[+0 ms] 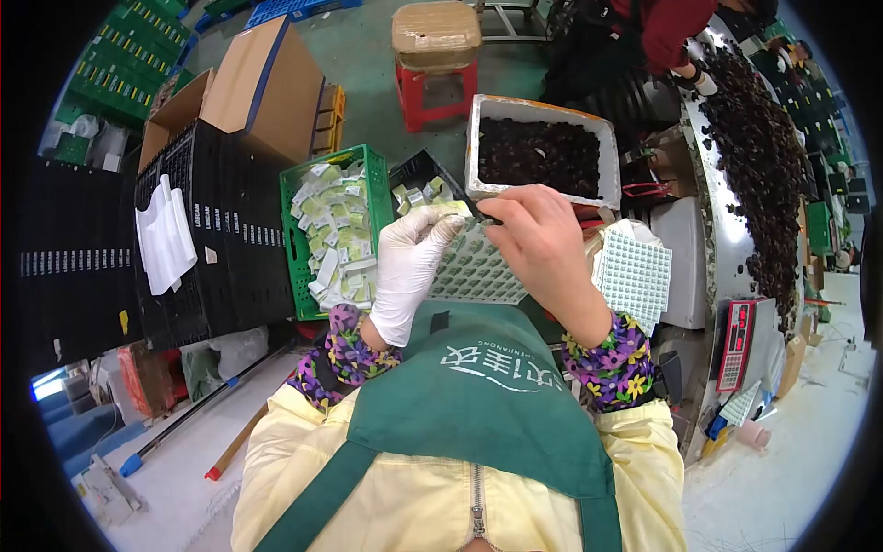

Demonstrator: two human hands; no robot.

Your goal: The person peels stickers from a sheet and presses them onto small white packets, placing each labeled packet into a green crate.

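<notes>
Over the green-printed paper sheet (474, 273), the white-gloved left hand (410, 262) pinches a pale-green packet (448, 209); bare right hand (544, 244): hold unclear; likely labelling, needing alignment.

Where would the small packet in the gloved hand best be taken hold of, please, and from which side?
Probably pinch the small packet lightly at its right end, coming from the right. It looks slim, and the gloved left hand holds it from the left, so that end points toward the bare right hand.

The head camera looks forward and down; close.
</notes>
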